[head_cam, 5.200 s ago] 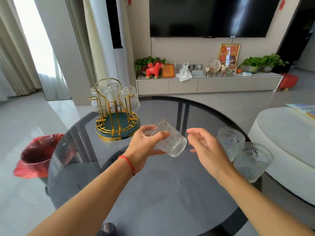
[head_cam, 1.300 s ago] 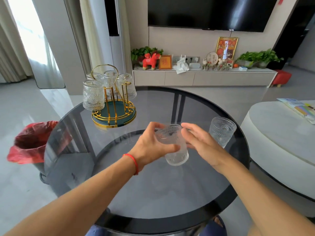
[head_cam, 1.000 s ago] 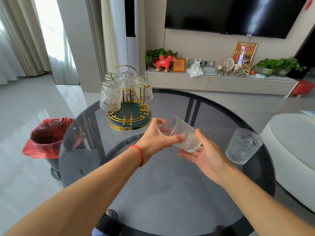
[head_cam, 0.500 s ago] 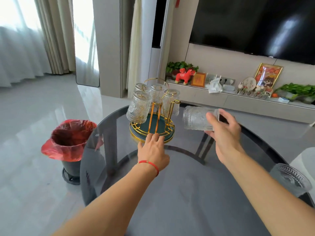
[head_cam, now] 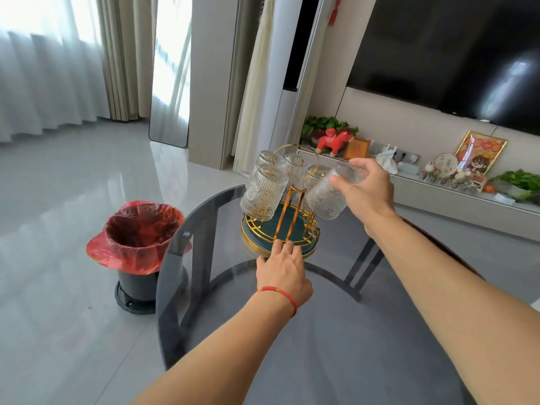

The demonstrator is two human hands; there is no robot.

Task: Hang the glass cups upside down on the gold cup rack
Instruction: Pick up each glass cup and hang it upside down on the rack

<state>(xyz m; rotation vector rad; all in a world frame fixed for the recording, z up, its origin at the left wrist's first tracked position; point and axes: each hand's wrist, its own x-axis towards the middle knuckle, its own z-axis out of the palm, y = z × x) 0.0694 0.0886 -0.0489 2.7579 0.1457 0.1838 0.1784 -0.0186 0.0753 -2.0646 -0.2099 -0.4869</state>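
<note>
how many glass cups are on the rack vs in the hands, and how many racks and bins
glass cups on the gold cup rack: 4
glass cup held in the right hand: 1
gold cup racks: 1
bins with a red bag: 1
total: 7

Glossy grey tile floor (head_cam: 73,185), sheer curtains (head_cam: 43,83) w/ daylight, wall TV (head_cam: 453,54), low cabinet (head_cam: 467,197), red-lined bin (head_cam: 140,238)
</note>
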